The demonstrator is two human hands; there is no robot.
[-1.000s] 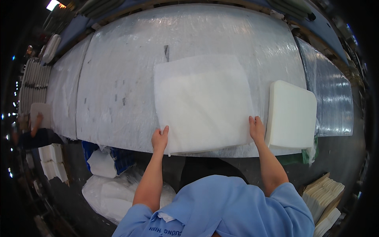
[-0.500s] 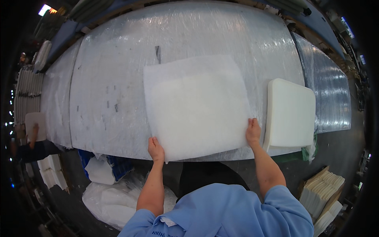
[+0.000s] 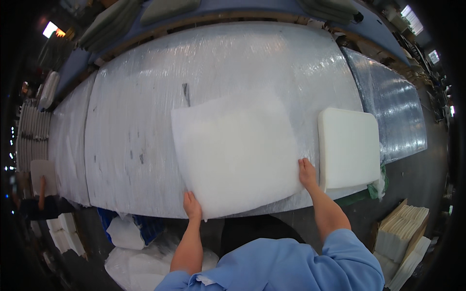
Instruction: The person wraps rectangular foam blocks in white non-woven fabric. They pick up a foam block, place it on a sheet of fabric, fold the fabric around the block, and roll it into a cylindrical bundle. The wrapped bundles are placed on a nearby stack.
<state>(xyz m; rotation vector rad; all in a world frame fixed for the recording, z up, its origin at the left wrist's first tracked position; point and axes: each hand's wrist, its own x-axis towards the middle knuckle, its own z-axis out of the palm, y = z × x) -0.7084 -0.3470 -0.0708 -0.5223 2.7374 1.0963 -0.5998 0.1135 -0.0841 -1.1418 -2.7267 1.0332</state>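
A large white sheet of soft padding (image 3: 235, 155) lies on the plastic-wrapped table in front of me. Its middle looks brighter and denser than its far edge; whether something lies under it I cannot tell. My left hand (image 3: 192, 205) is closed on its near left corner, fingers pinched together. At the right side edge, near the right corner, my right hand (image 3: 307, 173) pinches the sheet as well. To the right of that hand, apart from it, rests a thick off-white seat cushion (image 3: 349, 148) with rounded corners.
Clear film covers the wide table (image 3: 131, 116). Below its front edge are a blue crate (image 3: 153, 228) and a plastic bag of white pieces (image 3: 141, 264). A carton of stacked pads (image 3: 400, 225) stands lower right. At far left, another person's hand (image 3: 42, 184) touches a pad beside a stack (image 3: 33, 131).
The whole view has shifted, so the table and sheet appear lower in the picture. Both hands keep their hold on the padding's edges, and the cushion stays in place on the table.
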